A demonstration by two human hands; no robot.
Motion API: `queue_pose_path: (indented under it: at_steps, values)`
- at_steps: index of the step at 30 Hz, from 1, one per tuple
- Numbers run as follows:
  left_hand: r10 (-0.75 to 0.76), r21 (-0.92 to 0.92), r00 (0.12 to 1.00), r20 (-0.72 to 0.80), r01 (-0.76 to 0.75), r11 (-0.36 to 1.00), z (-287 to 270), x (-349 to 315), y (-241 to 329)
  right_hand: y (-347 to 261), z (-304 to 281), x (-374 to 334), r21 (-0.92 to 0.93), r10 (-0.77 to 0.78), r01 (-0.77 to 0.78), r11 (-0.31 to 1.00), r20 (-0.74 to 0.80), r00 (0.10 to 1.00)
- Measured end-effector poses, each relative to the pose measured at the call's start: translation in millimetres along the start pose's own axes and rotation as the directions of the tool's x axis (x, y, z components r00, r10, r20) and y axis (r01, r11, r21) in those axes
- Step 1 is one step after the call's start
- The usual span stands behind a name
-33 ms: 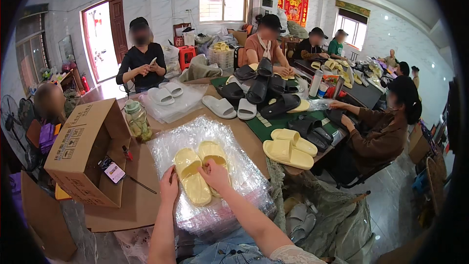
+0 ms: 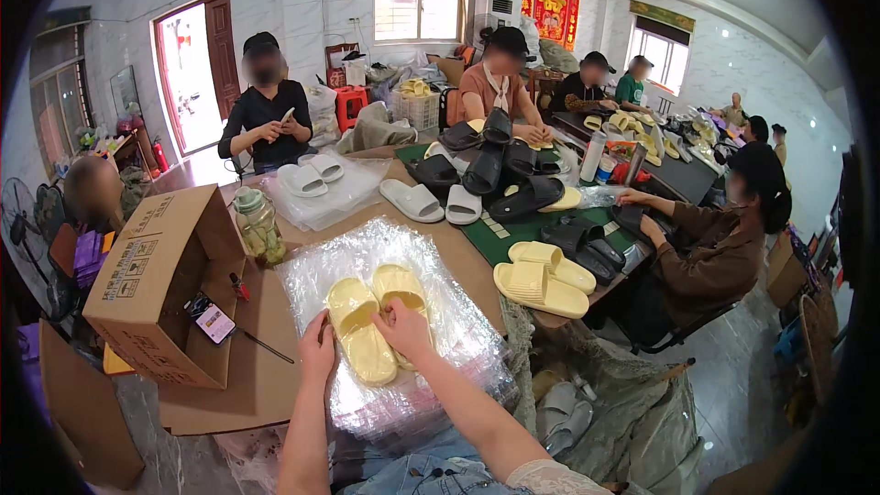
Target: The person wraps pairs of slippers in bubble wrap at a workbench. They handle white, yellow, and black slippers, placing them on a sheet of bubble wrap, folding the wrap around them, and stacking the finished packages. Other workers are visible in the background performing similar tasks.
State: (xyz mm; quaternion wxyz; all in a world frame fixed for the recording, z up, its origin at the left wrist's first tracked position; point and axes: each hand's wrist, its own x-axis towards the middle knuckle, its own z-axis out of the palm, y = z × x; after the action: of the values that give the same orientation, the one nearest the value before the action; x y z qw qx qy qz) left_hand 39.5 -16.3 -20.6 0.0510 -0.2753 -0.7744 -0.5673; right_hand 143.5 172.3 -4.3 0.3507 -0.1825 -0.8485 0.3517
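A pair of pale yellow slide slippers [image 2: 362, 344] lies side by side on a stack of clear plastic bags [image 2: 312, 261], toes away from me. My right hand [image 2: 406, 334] reaches over the right slipper, its fingers closed on that slipper's inner edge between the two. Beside the left slipper's outer edge is my left hand [image 2: 317, 348], its fingers drawn together. Whatever those fingers may pinch is too small to make out.
To the left stand an open cardboard box [image 2: 151, 302], a phone [image 2: 211, 319] and a glass jar [image 2: 259, 227]. White slippers [image 2: 412, 201], black slippers [image 2: 486, 168] and another yellow pair [image 2: 543, 289] lie beyond and to the right. Co-workers [image 2: 715, 238] sit around the tables.
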Motion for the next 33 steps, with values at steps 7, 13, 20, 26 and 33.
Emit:
queue_pose_path:
  at_steps: [7, 13, 20, 26, 33]
  values:
    - [-0.004, -0.027, 1.0, -0.013, 0.004, 1.0, 1, 0, -4, 0, 1, 0, -0.012, -0.004, 0.004, 1.0, 0.008, 1.0]
    - [0.0, -0.017, 1.0, -0.018, -0.001, 1.0, 2, 0, 3, -3, -1, 1, -0.089, 0.032, -0.03, 0.996, 0.018, 0.999]
    - [0.076, 0.113, 0.997, 0.019, -0.077, 0.991, 0, 0, 8, -4, 4, 2, -0.267, 0.017, 0.01, 0.964, 0.097, 0.995]
    - [0.032, 0.252, 0.998, 0.056, -0.045, 0.967, 3, -1, 9, -6, -3, 10, -0.167, 0.032, -0.001, 0.986, 0.183, 0.983]
    - [0.039, 0.405, 0.992, 0.122, -0.085, 0.91, 6, -2, 11, -15, -49, -6, -0.016, 0.073, -0.071, 0.997, 0.261, 0.963]
